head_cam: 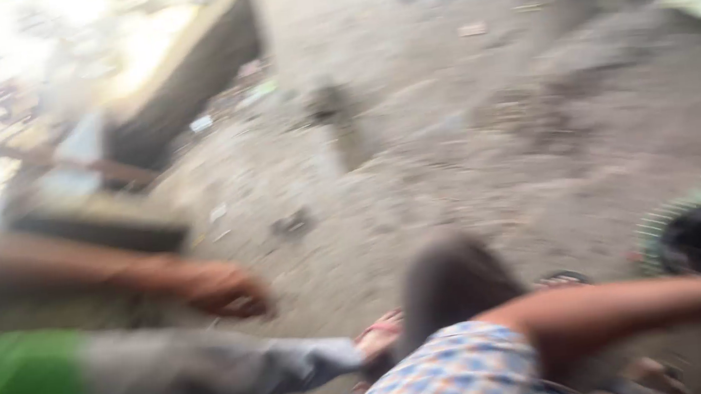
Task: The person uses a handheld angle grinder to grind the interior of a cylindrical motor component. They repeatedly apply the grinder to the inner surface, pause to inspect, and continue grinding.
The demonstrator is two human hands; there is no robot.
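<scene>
A: Item one, left hand [228,290]?

B: Near left, above grey trousers [205,370], fingers curled. Blur hides whether it grips anything; cannot tell.

A: Item two, right hand?

B: Right forearm [630,303] runs to the right edge; the hand itself is cut off there.

A: Nearest object?

B: Round green-rimmed basket [666,224], dark inside, near right, just above the forearm.

A: Remainder?

B: Another person's dark-haired head [451,281] and checked shirt [459,373], near centre. Dusty ground [447,146] beyond; concrete block [188,76] far left.

Blurred grey dirt ground [465,153], strewn with small litter, runs up to a low dark concrete wall [188,84] under bright daylight.
</scene>
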